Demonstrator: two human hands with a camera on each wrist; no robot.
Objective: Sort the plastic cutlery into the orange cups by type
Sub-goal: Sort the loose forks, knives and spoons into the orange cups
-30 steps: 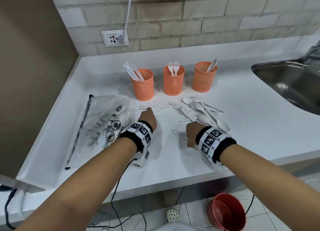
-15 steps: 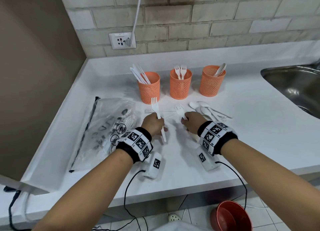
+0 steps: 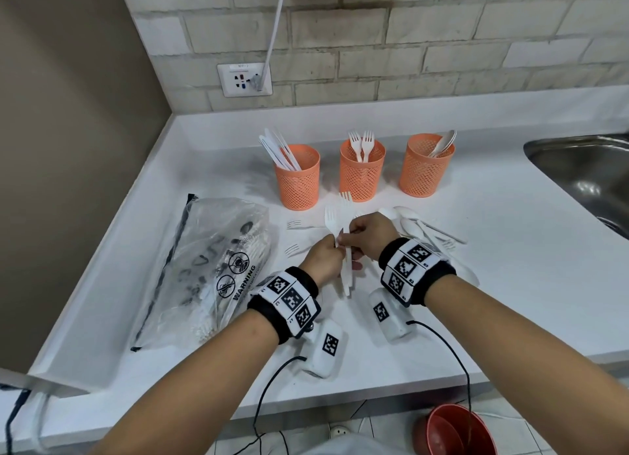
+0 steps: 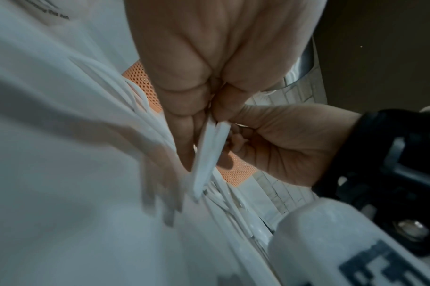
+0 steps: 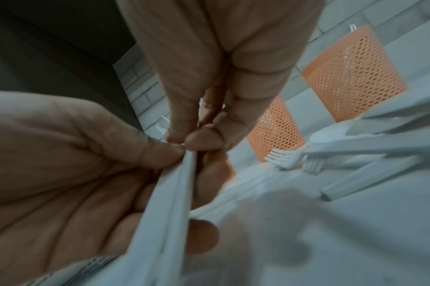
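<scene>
Two white plastic forks [image 3: 344,247] held together, handles side by side, tines up, just in front of the middle orange cup [image 3: 361,172]. Left hand [image 3: 322,261] curled round both handles; right hand [image 3: 368,234] pinching the same handles from the other side, thumb and fingertips pressed on them. Both hands touching, raised above the table [image 3: 493,250]. From the left wrist view, handle ends [image 4: 209,151] poking out below the clenched fingers, blurred. From the right wrist view, the two handles [image 5: 175,185] running down across the left palm.

Behind the held forks, three orange mesh cups in a row: middle orange cup with two forks standing tines up; left orange cup [image 3: 298,181] beside it with several knives; right orange cup [image 3: 425,168] on its other side with spoons leaning at the rim. Left of the held forks, two loose forks [image 3: 299,236] lying flat on the table. Right of the middle orange cup's front, a loose heap of spoons and forks [image 3: 422,228], partly hidden by the right wrist.

Farther left of the middle orange cup, a clear plastic zip bag [image 3: 211,267] with printed warning marks. Far right, a steel sink [image 3: 585,178] set into the table. Behind the cups, a brick-tile wall with a socket [image 3: 244,79] and a white cable plugged in. Below the table edge, a red bowl [image 3: 454,432] on the floor.
</scene>
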